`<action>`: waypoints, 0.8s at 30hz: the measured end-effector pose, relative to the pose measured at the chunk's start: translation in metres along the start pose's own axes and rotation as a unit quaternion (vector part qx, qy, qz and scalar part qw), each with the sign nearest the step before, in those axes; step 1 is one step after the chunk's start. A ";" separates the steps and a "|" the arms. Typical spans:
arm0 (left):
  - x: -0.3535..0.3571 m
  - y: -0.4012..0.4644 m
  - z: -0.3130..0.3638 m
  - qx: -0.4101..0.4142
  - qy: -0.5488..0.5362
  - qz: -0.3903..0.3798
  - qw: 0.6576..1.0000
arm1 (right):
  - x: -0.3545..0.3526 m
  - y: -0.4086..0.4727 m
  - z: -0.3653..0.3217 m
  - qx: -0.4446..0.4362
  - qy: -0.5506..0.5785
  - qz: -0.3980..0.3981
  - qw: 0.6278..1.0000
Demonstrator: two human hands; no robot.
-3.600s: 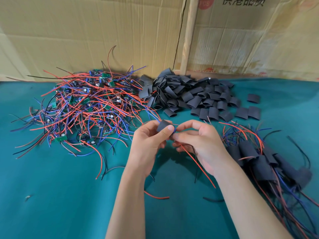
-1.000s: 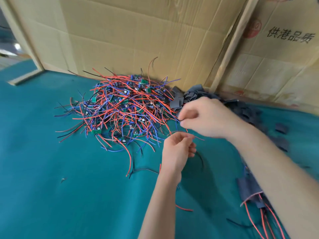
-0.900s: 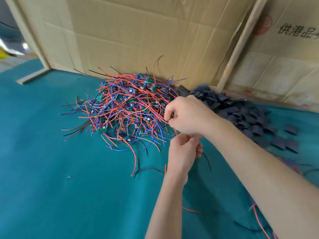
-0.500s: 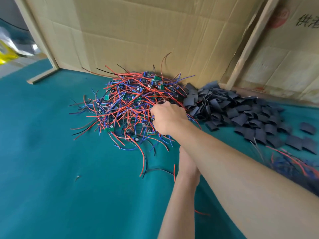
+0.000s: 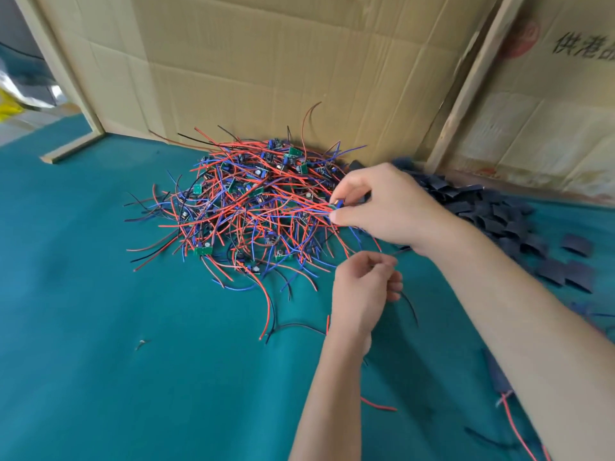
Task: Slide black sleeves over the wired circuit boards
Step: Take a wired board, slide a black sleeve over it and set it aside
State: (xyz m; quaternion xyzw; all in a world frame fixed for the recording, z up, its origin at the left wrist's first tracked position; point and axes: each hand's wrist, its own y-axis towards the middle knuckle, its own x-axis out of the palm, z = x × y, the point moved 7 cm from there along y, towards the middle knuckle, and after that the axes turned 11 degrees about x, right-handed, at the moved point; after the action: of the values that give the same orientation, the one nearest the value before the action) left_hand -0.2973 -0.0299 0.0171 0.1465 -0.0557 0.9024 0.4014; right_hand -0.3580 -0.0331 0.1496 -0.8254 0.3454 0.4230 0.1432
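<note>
Pinching a small circuit board at the near edge of the tangled wire pile with right hand, thumb and forefinger closed on it. Left hand curled just below; contents not discernible. Light, snag-prone, thin leads; best gripped by board edges, not wires. Black sleeves heaped on green counter behind right wrist.

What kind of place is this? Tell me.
Likely a small hand-assembly workbench: a heap of wired circuit boards, a pile of black sleeves, a teal table cover and cardboard walls.
</note>
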 end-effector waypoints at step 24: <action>0.008 -0.003 0.005 0.019 -0.117 -0.056 0.991 | -0.047 -0.052 0.109 0.100 0.117 0.096 0.983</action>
State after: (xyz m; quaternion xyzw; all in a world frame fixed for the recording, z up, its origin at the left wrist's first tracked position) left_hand -0.2994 -0.0232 0.0241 0.2617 -0.0774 0.8561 0.4388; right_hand -0.4062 0.0832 0.1182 -0.8137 0.4782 0.2983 0.1423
